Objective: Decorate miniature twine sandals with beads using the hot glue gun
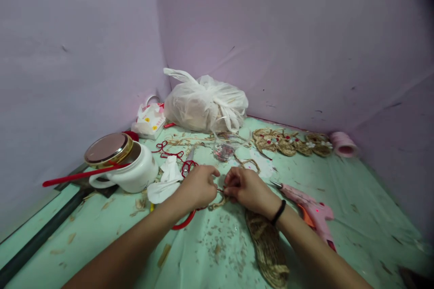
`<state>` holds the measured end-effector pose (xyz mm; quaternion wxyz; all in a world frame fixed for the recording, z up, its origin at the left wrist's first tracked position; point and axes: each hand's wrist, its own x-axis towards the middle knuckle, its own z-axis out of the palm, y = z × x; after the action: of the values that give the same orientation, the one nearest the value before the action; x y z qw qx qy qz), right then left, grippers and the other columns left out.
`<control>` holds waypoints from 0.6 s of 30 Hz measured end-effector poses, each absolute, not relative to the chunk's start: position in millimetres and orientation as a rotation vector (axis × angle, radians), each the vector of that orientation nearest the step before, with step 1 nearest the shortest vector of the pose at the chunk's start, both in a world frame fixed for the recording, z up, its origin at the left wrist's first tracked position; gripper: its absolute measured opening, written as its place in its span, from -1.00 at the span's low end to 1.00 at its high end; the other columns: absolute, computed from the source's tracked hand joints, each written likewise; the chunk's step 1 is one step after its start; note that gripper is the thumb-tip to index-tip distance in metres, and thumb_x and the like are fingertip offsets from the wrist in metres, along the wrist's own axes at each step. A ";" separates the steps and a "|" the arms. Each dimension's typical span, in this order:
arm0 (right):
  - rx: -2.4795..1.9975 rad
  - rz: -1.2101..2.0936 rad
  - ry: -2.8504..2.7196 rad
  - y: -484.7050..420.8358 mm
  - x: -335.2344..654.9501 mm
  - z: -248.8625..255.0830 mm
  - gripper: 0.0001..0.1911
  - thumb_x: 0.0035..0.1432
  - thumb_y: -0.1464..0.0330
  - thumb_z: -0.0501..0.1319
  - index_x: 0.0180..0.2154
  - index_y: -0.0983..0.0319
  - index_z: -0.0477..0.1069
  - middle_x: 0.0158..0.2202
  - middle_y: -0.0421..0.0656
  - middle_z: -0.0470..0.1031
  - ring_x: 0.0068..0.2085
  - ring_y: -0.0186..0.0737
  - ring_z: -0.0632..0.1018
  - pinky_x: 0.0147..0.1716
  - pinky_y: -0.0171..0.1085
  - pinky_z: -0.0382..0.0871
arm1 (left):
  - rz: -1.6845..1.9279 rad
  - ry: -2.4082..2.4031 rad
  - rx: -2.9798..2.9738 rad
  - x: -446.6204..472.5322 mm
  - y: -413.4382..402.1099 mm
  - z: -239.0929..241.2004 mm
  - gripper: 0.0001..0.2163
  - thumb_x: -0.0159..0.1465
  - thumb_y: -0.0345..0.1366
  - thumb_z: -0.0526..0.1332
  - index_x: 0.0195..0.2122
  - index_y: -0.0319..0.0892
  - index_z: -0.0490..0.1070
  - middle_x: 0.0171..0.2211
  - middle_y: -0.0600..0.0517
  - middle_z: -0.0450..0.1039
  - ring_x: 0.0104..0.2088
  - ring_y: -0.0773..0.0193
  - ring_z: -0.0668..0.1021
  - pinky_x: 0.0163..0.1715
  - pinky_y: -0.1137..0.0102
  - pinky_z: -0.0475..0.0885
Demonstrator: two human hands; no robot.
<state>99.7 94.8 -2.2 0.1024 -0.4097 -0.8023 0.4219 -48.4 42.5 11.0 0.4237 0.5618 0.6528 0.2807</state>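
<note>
My left hand (202, 186) and my right hand (250, 188) meet above the middle of the table. A short piece of jute twine (219, 204) runs between them. Thumb and forefinger of my right hand pinch it, and the curled fingers of my left hand close on its other side, their tips partly hidden. Under my right wrist lies a hank of brown jute twine (266, 248). Scissors with a red handle (186, 223) lie partly beneath my left hand. A pink glue gun (305, 203) rests right of my right forearm, its red light on.
A white mug (144, 174) with a gold-rimmed lid (108, 148) stands left, near a hammer-like tool (44, 234). Tissue (166, 183), red cord (169, 152) and a clear cup (224, 146) lie ahead. Behind are a plastic bag (203, 104), twine ornaments (288, 143) and a pink roll (344, 144).
</note>
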 end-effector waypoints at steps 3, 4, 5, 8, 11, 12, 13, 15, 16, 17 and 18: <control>-1.242 1.299 -2.308 94.3 99.2 -1.9 -0.93 -0.16 0.52 0.17 -0.55 0.26 0.33 -0.68 -0.24 0.41 -0.63 -0.33 0.42 -0.66 -0.41 0.17 | 0.711 1.596 1.561 -53.7 40.0 22.0 -0.65 -0.11 -0.57 0.06 -0.27 -0.24 0.39 -0.68 0.17 0.30 -0.64 0.42 0.30 -0.64 0.53 0.12; -1.239 1.312 -2.295 94.3 99.3 -1.4 -0.93 -0.17 0.52 0.18 -0.57 0.26 0.33 -0.69 -0.25 0.39 -0.63 -0.34 0.40 -0.66 -0.40 0.16 | 0.705 1.570 1.609 -53.5 39.6 25.3 -0.68 -0.09 -0.56 0.07 -0.29 -0.23 0.40 -0.68 0.16 0.31 -0.64 0.42 0.31 -0.64 0.54 0.12; -1.230 1.325 -2.285 94.3 99.8 -1.1 -0.93 -0.18 0.52 0.18 -0.59 0.26 0.33 -0.69 -0.26 0.38 -0.63 -0.35 0.38 -0.65 -0.40 0.16 | 0.701 1.544 1.654 -52.4 39.8 28.2 -0.71 -0.08 -0.54 0.07 -0.31 -0.21 0.40 -0.68 0.16 0.31 -0.63 0.41 0.32 -0.64 0.54 0.13; -1.196 1.370 -2.255 94.4 102.6 -1.8 -0.90 -0.21 0.53 0.16 -0.65 0.26 0.32 -0.70 -0.28 0.35 -0.62 -0.38 0.33 -0.64 -0.40 0.11 | 0.700 1.466 1.770 -45.1 45.1 32.8 -0.76 -0.03 -0.49 0.08 -0.33 -0.18 0.42 -0.65 0.15 0.34 -0.62 0.40 0.35 -0.63 0.53 0.17; -1.187 1.411 -2.203 94.5 105.7 -3.4 -0.89 -0.25 0.52 0.18 -0.69 0.26 0.30 -0.69 -0.29 0.33 -0.61 -0.38 0.30 -0.64 -0.39 0.08 | 0.702 1.389 1.858 -38.0 57.2 33.1 -0.76 -0.01 -0.49 0.08 -0.33 -0.17 0.42 -0.64 0.16 0.36 -0.61 0.40 0.39 -0.62 0.54 0.21; -1.192 1.426 -2.176 94.5 106.3 -3.8 -0.89 -0.26 0.51 0.19 -0.69 0.26 0.30 -0.69 -0.29 0.33 -0.60 -0.38 0.30 -0.63 -0.39 0.08 | 0.703 1.371 1.883 -36.9 61.7 33.0 -0.77 -0.02 -0.50 0.08 -0.35 -0.17 0.43 -0.64 0.16 0.36 -0.61 0.40 0.39 -0.61 0.55 0.23; -1.198 1.450 -2.147 94.4 106.6 -4.0 -0.90 -0.26 0.49 0.20 -0.69 0.26 0.30 -0.68 -0.29 0.33 -0.60 -0.38 0.30 -0.63 -0.39 0.09 | 0.711 1.365 1.906 -36.7 65.9 33.2 -0.78 -0.02 -0.50 0.08 -0.37 -0.18 0.43 -0.63 0.15 0.37 -0.60 0.40 0.40 -0.60 0.54 0.24; -1.213 1.527 -2.082 94.1 106.4 -4.1 -0.90 -0.24 0.45 0.20 -0.68 0.25 0.30 -0.69 -0.28 0.33 -0.62 -0.39 0.30 -0.64 -0.39 0.12 | 0.755 1.398 1.947 -39.4 71.6 35.9 -0.79 -0.02 -0.49 0.08 -0.38 -0.18 0.43 -0.55 0.10 0.41 -0.50 0.36 0.44 -0.50 0.50 0.29; -1.222 1.575 -2.045 93.8 106.0 -3.9 -0.90 -0.22 0.42 0.19 -0.68 0.25 0.30 -0.70 -0.28 0.32 -0.63 -0.39 0.30 -0.64 -0.39 0.14 | 0.791 1.428 1.964 -42.1 72.6 38.4 -0.79 -0.02 -0.50 0.08 -0.39 -0.19 0.44 -0.47 0.06 0.44 -0.41 0.31 0.45 -0.41 0.46 0.31; -1.232 1.624 -2.008 93.4 105.5 -3.8 -0.89 -0.21 0.41 0.18 -0.67 0.25 0.30 -0.71 -0.27 0.32 -0.65 -0.39 0.30 -0.65 -0.38 0.16 | 0.820 1.454 1.989 -45.3 72.1 41.7 -0.79 -0.04 -0.50 0.08 -0.41 -0.19 0.44 -0.40 0.03 0.44 -0.33 0.27 0.45 -0.33 0.43 0.30; -1.243 1.666 -1.970 92.9 105.0 -3.7 -0.89 -0.20 0.39 0.17 -0.67 0.25 0.29 -0.71 -0.27 0.32 -0.66 -0.40 0.30 -0.65 -0.38 0.18 | 0.817 1.461 2.023 -48.7 70.4 45.5 -0.79 -0.05 -0.51 0.09 -0.44 -0.18 0.46 -0.36 0.01 0.45 -0.28 0.24 0.44 -0.29 0.41 0.29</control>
<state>105.0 92.9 -3.7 0.1387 -0.4299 -0.6812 0.5761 -48.7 70.4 45.5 0.2552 0.7448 0.5382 0.3007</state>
